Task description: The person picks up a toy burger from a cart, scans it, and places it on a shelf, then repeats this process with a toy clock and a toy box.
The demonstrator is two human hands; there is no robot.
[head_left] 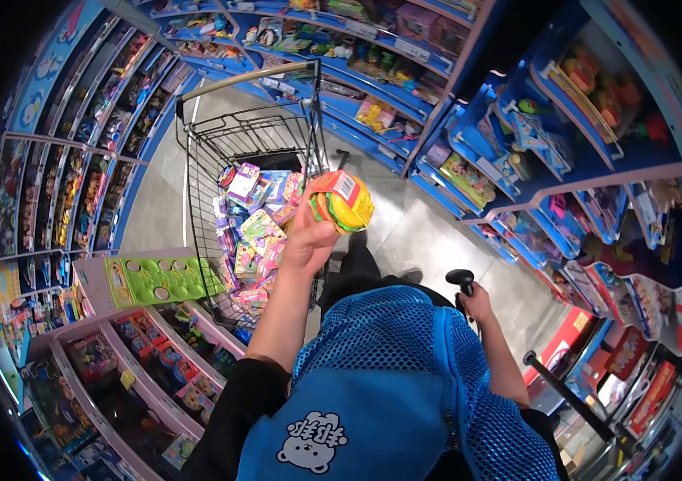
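Observation:
My left hand [309, 244] is closed around a toy burger [345, 207] with a red and yellow wrapper and a white barcode label. It is held up in front of my body, beside a black wire shopping cart [196, 192]. Colorful packaged toys [257, 228] lie heaped in the cart's basket. Lower right, my right hand [477, 303] is wrapped round a black handle with a rounded knob [460, 277]. The lower part of that object is hidden.
Blue toy shelves [381, 88] curve along the back, with more shelving [549, 192] at the right. A pink tiered display [84, 353] stands lower left. A black bar [569, 393] slants at lower right. Grey floor [429, 232] shows between them.

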